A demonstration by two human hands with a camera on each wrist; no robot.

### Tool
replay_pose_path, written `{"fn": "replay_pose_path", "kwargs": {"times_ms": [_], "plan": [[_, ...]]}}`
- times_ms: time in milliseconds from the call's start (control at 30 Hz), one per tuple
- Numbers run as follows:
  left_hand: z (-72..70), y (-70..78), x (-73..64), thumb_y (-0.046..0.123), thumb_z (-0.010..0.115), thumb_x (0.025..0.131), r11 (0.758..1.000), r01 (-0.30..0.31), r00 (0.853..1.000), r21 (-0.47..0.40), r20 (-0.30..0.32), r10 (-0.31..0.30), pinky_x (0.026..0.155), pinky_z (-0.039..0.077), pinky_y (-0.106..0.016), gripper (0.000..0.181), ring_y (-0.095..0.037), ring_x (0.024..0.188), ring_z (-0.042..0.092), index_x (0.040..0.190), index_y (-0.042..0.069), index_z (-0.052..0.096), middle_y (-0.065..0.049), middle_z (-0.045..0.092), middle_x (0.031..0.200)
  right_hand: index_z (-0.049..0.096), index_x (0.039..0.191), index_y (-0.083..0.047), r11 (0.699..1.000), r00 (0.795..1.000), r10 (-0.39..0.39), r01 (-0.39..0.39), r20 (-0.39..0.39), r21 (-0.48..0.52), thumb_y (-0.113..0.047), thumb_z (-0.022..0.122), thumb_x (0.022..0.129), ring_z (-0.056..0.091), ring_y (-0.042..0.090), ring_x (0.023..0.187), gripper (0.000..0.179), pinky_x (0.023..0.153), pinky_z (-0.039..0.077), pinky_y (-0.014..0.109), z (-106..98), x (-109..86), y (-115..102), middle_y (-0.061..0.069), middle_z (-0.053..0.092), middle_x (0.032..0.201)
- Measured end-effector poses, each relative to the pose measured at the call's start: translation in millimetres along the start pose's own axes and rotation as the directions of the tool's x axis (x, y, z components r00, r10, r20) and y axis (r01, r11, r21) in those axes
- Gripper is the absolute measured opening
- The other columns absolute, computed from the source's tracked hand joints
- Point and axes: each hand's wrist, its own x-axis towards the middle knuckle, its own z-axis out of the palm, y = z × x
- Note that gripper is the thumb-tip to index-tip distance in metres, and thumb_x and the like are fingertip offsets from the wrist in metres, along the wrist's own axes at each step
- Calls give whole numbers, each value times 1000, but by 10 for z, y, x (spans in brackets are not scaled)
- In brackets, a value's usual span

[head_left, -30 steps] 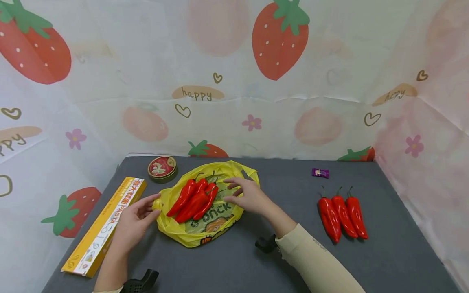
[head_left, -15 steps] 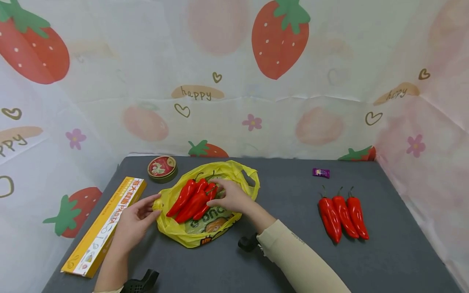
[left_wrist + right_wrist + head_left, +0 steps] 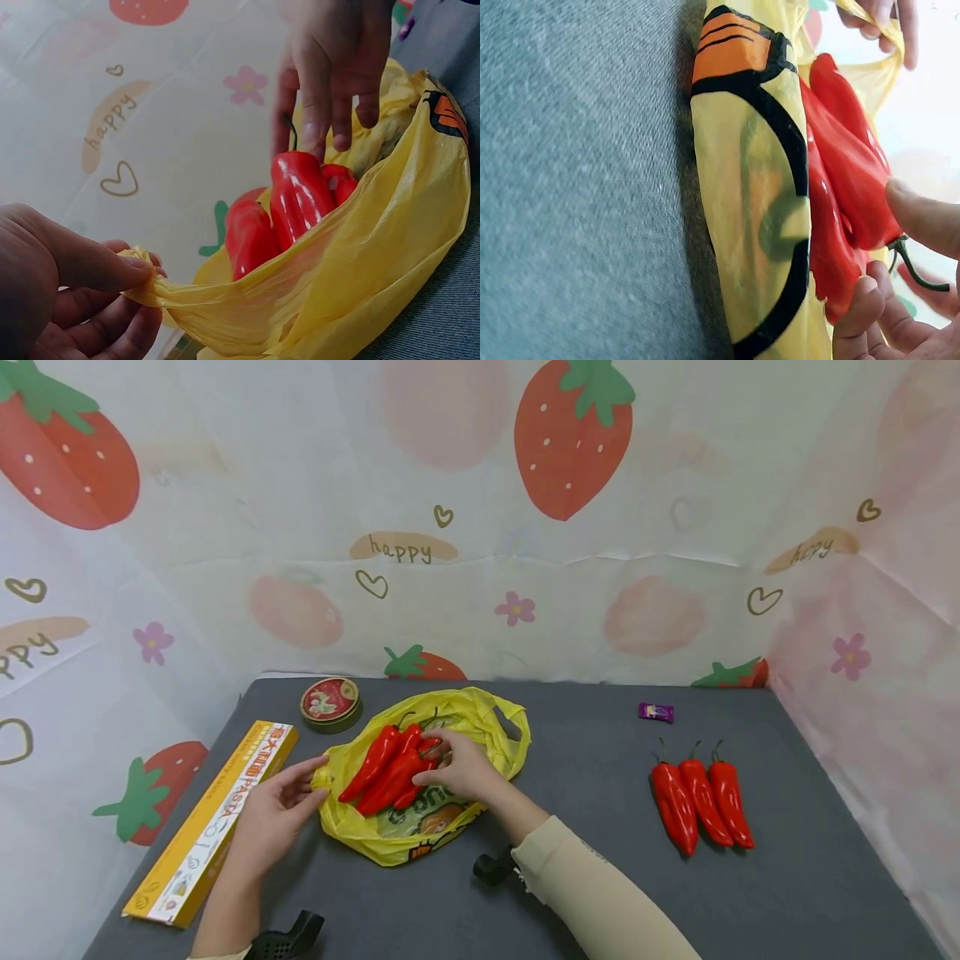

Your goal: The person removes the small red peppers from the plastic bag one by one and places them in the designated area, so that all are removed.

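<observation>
In the head view, a yellow plastic bag lies with its mouth spread, several red chili peppers inside. My left hand pinches the bag's left rim between thumb and fingers; the left wrist view shows the plastic bunched at the fingertips. Over the bag's right part, my right hand reaches to the stem ends of the peppers. Its thumb is at one pepper's side in the right wrist view, with the fingers spread beyond the stem. Whether they press on the pepper cannot be told.
Left of the bag lies a long yellow pasta box, with a round red-lidded tin behind it. Toward the right, 3 red chili peppers lie side by side below a small purple wrapped candy. A printed cloth hangs behind the table.
My right hand has moved left, from the bag's right side to the peppers inside it. My left hand keeps its pinch on the rim. The loose peppers have not moved.
</observation>
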Motion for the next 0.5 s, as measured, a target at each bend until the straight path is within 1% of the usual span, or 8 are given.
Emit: {"fn": "replay_pose_path", "kwargs": {"times_ms": [100, 167, 267, 367, 500], "plan": [[-1, -2, -1, 18, 69, 97, 1000, -1, 1000, 2, 1, 1, 79, 51, -11, 44, -6, 96, 57, 139, 9, 61, -13, 68, 123, 54, 142, -12, 999, 1000, 22, -22, -14, 42, -20, 86, 82, 64, 21, 89, 69, 76, 55, 32, 16, 3, -1, 7, 67, 109], [0, -6, -2, 18, 69, 97, 1000, -7, 1000, 2, -1, 7, 78, 51, -11, 44, -5, 96, 57, 139, 9, 61, -13, 69, 122, 56, 140, -11, 997, 999, 35, -34, -19, 74, -19, 87, 81, 64, 20, 88, 67, 75, 55, 32, 26, 8, -4, 7, 66, 106], [1, -11, -4, 18, 69, 97, 1000, -13, 1000, 0, -4, 13, 78, 51, -11, 44, -4, 95, 57, 138, 8, 61, -13, 69, 122, 62, 133, -12, 993, 999, 52, -51, -15, 104, -18, 87, 80, 62, 18, 91, 59, 73, 54, 31, 39, 21, -5, 5, 65, 104], [0, -8, -3, 19, 69, 97, 1000, -13, 1000, -2, -2, 13, 78, 51, -11, 44, -4, 95, 57, 139, 8, 61, -13, 69, 122, 69, 123, -15, 989, 997, 77, -75, -7, 125, -19, 88, 79, 59, 17, 93, 48, 71, 51, 30, 48, 36, -11, 3, 64, 103], [-5, -1, -2, 19, 68, 97, 1000, -6, 1000, -2, 0, 6, 78, 51, -11, 44, -4, 95, 57, 139, 8, 61, -13, 69, 122, 73, 114, -18, 983, 994, 106, -105, 2, 150, -20, 87, 80, 55, 19, 90, 37, 68, 47, 29, 56, 48, -21, 4, 62, 100]]}}
